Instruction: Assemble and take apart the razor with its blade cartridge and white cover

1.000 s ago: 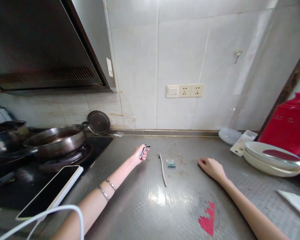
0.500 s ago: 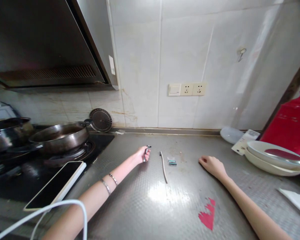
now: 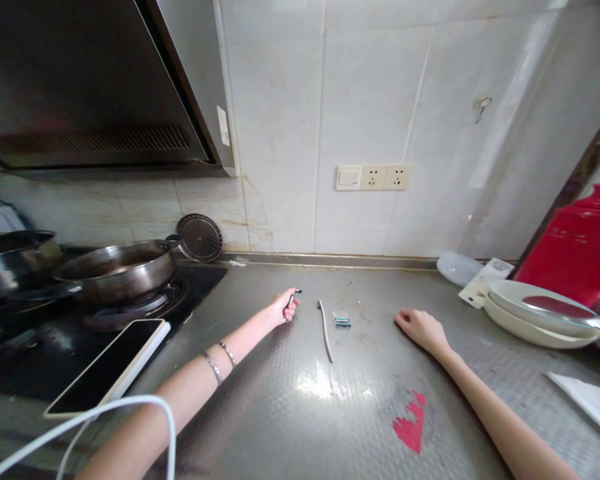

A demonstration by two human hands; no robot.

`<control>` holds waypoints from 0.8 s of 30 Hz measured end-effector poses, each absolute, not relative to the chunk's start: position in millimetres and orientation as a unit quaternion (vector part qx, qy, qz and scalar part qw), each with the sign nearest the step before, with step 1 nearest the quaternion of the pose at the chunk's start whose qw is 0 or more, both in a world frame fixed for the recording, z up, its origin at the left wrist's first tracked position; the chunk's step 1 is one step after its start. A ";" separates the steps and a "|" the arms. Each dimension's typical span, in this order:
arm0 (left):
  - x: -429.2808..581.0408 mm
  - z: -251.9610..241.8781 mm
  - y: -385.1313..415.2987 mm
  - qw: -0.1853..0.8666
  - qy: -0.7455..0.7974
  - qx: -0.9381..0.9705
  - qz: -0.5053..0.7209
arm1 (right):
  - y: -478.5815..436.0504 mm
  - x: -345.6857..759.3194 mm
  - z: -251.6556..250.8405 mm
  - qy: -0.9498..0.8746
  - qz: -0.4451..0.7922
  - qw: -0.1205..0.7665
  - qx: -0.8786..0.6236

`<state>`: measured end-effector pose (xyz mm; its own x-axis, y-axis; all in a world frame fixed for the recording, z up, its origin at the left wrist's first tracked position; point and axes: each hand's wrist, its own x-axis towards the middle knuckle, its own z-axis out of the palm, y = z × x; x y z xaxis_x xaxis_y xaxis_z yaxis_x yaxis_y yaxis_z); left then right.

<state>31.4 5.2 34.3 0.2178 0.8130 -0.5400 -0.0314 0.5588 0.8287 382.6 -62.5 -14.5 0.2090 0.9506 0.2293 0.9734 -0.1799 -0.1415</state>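
My left hand (image 3: pixel 283 307) is closed around a small dark and silver tool (image 3: pixel 291 300), which looks like a razor handle; its head sticks out above the fingers. My right hand (image 3: pixel 422 328) rests on the metal counter (image 3: pixel 260 413), fingers curled, with nothing visible in it. Between the hands lie a thin pale stick (image 3: pixel 325 332) with a dark tip and a small clear pack (image 3: pixel 342 321) with teal strips. A torn red piece (image 3: pixel 411 424) lies flat nearer to me, left of my right forearm.
On the left are a phone (image 3: pixel 107 367) with a white cable (image 3: pixel 130 402), a steel pan (image 3: pixel 117 270) on the stove and a round dark lid (image 3: pixel 199 237). White bowls (image 3: pixel 535 320) and a red container (image 3: pixel 575 247) stand at right.
The view has shifted slightly. My left hand has turned a little, and the tool in it now tilts more. My right hand stays in place on the counter.
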 end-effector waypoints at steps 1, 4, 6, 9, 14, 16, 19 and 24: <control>31.8 34.0 5.0 0.689 0.550 0.360 0.306 | -62.7 382.6 -14.7 -0.627 -0.046 0.130 -0.766; 33.0 31.7 4.5 0.680 0.558 0.365 0.304 | -63.2 382.3 -14.6 -0.625 -0.047 0.130 -0.768; 33.5 29.5 4.3 0.678 0.563 0.365 0.298 | -63.4 381.9 -13.9 -0.625 -0.046 0.129 -0.768; 33.7 25.9 4.6 0.676 0.569 0.367 0.291 | -63.5 381.0 -12.5 -0.626 -0.042 0.127 -0.768; 32.5 19.4 7.5 0.672 0.571 0.373 0.289 | -63.2 380.7 -12.6 -0.621 -0.042 0.127 -0.773; 31.9 16.5 8.8 0.671 0.571 0.375 0.289 | -63.0 381.2 -13.2 -0.622 -0.042 0.126 -0.771; 31.6 12.9 9.2 0.670 0.566 0.382 0.290 | -63.1 381.5 -13.2 -0.623 -0.040 0.124 -0.771; 33.2 11.7 5.5 0.657 0.561 0.402 0.303 | -63.9 379.7 -12.0 -0.620 -0.041 0.126 -0.773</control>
<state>33.2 5.5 11.7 0.1873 0.8487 -0.4945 0.0533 0.4939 0.8679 379.7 -63.9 -12.0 0.2268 0.9488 0.2197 0.9695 -0.1986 -0.1433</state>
